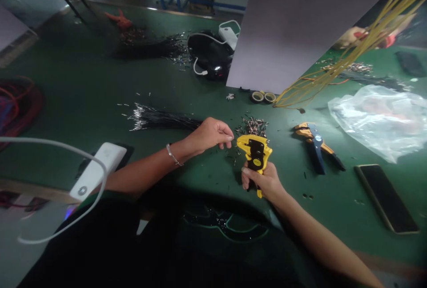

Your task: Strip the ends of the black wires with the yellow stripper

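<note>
My right hand (262,179) is wrapped round the handles of a yellow and black wire stripper (256,150), its head pointing up and left. Close to the left of its jaws, my left hand (215,133) has thumb and forefinger pinched together. Whatever lies between those fingertips is too thin to make out. A bundle of black wires (167,118) runs beneath my left hand and wrist, with bare shiny ends fanned out at the left. Just behind the stripper is a heap of small cut black and coppery bits (254,125).
To the right lie a blue and orange wire stripper (315,145), a phone (387,199) and a clear plastic bag (380,119). Behind are tape rolls (263,97), a white panel (293,25) and hanging yellow wires (347,65). A white device (98,170) with a cable sits by my left forearm. Other people's hands (353,38) show at the far edges.
</note>
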`<action>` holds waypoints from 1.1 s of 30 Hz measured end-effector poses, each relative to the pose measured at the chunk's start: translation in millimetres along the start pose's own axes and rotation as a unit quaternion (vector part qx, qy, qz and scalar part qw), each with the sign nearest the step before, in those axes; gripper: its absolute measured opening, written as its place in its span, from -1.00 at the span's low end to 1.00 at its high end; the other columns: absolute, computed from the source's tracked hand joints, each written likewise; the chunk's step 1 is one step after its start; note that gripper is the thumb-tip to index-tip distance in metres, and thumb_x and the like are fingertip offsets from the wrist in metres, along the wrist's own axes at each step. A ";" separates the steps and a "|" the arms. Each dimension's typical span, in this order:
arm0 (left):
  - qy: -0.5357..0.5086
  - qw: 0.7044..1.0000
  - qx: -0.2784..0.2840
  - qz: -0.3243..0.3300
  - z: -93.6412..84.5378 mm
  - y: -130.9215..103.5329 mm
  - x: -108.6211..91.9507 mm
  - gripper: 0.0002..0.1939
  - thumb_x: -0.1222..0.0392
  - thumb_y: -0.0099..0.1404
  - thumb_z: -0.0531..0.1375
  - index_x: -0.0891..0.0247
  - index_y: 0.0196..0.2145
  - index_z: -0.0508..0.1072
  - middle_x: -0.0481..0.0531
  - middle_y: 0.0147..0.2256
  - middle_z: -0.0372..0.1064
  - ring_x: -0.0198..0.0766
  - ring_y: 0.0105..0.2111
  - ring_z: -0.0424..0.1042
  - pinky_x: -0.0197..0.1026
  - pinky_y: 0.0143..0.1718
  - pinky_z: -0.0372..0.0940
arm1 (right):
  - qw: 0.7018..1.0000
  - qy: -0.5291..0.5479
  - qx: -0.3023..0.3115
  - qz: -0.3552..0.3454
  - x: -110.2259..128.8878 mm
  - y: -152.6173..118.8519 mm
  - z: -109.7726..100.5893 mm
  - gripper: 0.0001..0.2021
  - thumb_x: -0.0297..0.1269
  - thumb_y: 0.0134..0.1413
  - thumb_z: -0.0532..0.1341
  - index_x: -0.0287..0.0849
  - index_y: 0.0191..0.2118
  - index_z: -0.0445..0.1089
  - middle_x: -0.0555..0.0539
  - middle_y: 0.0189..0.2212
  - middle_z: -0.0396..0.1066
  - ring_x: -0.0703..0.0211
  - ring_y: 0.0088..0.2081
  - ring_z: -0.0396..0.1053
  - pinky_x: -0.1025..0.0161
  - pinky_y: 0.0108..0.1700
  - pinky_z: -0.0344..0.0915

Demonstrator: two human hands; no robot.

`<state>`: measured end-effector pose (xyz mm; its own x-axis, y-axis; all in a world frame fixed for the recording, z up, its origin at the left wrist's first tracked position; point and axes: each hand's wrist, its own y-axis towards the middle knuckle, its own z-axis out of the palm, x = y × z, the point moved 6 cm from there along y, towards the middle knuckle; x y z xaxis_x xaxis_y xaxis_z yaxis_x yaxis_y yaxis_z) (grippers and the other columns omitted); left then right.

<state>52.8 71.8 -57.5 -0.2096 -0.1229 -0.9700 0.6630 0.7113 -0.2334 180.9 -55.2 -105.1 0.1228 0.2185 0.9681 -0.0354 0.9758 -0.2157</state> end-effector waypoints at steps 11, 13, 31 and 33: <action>0.011 1.000 -0.025 0.005 -1.8 -3.3 0.0 -0.90 0.28 0.10 0.22 0.40 -0.45 0.48 0.04 -0.57 0.45 -0.42 -0.62 0.34 -0.32 -0.55 0.27 | 0.993 0.118 0.017 -0.014 8.5 1.3 3.0 -0.77 -0.19 -0.04 0.35 -0.16 -0.34 0.32 0.04 -0.60 0.35 0.16 -0.57 0.32 0.14 -0.47 0.34; 0.005 1.000 -0.027 -0.006 -0.3 -5.0 -0.3 -0.90 0.27 0.10 0.23 0.39 -0.46 0.48 0.04 -0.57 0.45 -0.43 -0.64 0.33 -0.32 -0.56 0.26 | 0.993 0.115 0.010 -0.027 11.2 1.6 1.8 -0.76 -0.18 -0.03 0.34 -0.16 -0.31 0.32 0.02 -0.57 0.35 0.13 -0.53 0.34 0.09 -0.41 0.35; -0.118 0.991 -0.056 0.002 11.6 -22.7 -22.5 -0.94 0.33 0.12 0.23 0.38 -0.49 0.47 -0.01 -0.59 0.42 -0.46 -0.62 0.28 -0.33 -0.54 0.20 | 0.997 0.059 -0.024 -0.041 28.7 2.8 9.0 -0.77 -0.18 -0.03 0.32 -0.17 -0.27 0.37 -0.05 -0.45 0.40 0.06 -0.38 0.38 0.07 -0.22 0.37; -0.117 0.992 -0.054 0.004 11.1 -22.4 -21.3 -0.94 0.33 0.11 0.24 0.37 -0.49 0.47 -0.01 -0.59 0.42 -0.45 -0.63 0.28 -0.33 -0.54 0.20 | 0.998 0.057 -0.021 -0.036 30.0 1.8 8.4 -0.76 -0.18 -0.02 0.32 -0.17 -0.24 0.37 -0.06 -0.44 0.41 0.05 -0.38 0.38 0.05 -0.21 0.38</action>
<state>50.4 50.8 -32.4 -0.0247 -0.2647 -0.9640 0.5804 0.7814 -0.2294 176.2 -47.0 -75.3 0.2352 0.1449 0.9611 0.0193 0.9879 -0.1537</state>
